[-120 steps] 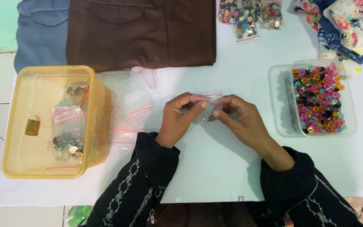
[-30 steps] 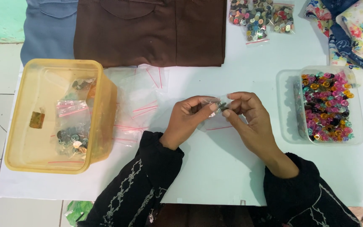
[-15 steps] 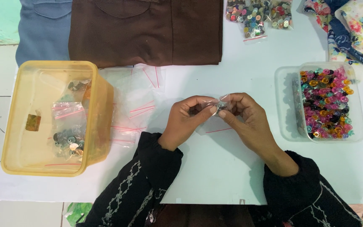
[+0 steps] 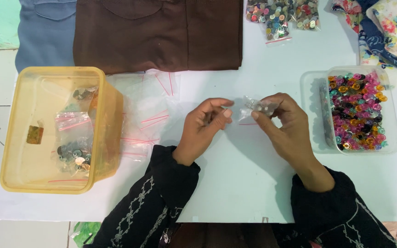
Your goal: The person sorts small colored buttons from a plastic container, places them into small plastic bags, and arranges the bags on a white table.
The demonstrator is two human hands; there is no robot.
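Note:
My right hand (image 4: pixel 285 126) pinches a small clear zip bag (image 4: pixel 254 109) with a few buttons inside, held just above the white table (image 4: pixel 235 179). My left hand (image 4: pixel 204 129) hovers a little to the left of the bag, fingers loosely curled and apart from it, holding nothing. Both sleeves are black with pale embroidery.
A yellow plastic tub (image 4: pixel 58 128) with filled button bags stands at the left. Empty clear zip bags (image 4: pixel 150 112) lie beside it. A clear tray of colourful buttons (image 4: pixel 357 110) is at the right. Brown cloth (image 4: pixel 159 32), blue cloth (image 4: pixel 47 30), bagged buttons (image 4: pixel 279 14) and floral fabric (image 4: pixel 387 27) lie at the back.
My left hand has let go of the small bag and drawn slightly left; my right hand alone now holds it.

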